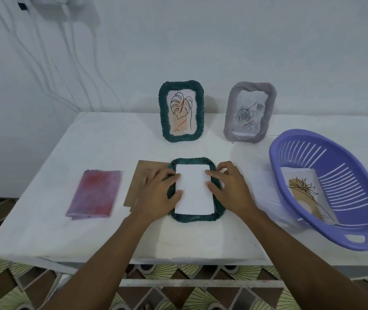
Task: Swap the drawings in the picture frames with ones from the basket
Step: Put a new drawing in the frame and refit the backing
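Observation:
A dark green picture frame [195, 218] lies face down in the middle of the table, with a white sheet [193, 189] showing its blank back set into the frame's opening. My left hand [158, 193] rests on the frame's left side, fingertips touching the sheet's left edge. My right hand [230, 186] rests on the right side, its fingers touching the sheet's right edge. A purple basket [357, 238] at the right holds a drawing of a spiky flower [306, 193]. Behind stand a green frame with a leaf drawing [181, 111] and a grey frame with a rose picture [250, 113].
A brown backing board [142, 175] lies under my left hand, left of the flat frame. A red and purple folded cloth [94, 193] lies further left. The white table [44, 220] ends at a near edge above a patterned floor. Cables hang on the wall at the left.

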`<state>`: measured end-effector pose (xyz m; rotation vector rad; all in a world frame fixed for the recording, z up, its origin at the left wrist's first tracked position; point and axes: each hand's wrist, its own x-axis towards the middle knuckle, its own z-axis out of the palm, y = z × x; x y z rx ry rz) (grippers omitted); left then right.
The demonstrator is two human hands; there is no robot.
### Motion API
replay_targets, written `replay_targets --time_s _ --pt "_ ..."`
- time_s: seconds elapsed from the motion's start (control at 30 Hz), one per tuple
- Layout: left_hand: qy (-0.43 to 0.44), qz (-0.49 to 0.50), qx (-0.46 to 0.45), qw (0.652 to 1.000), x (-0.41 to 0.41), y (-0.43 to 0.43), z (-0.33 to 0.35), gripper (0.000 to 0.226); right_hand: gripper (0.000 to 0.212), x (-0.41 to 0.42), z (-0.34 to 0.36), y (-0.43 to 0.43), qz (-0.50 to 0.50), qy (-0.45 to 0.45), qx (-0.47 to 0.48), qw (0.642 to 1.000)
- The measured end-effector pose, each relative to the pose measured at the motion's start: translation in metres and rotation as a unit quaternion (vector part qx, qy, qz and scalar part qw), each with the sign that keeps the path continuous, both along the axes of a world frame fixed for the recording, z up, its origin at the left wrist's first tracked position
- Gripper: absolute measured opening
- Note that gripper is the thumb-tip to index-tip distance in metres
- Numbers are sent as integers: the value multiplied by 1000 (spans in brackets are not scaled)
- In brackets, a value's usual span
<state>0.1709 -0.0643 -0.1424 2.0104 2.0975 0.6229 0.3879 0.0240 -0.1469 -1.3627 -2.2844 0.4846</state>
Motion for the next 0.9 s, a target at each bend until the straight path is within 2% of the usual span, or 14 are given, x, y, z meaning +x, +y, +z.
replay_targets --time_s 0.37,0.9 --pt "-11 -9 19 1000 -6 3 -2 67 42 4 -4 3 21 28 -8 999" --pt "1 -12 4 1000 -9 7 -1 74 44 1 -6 3 -2 38 -11 999"
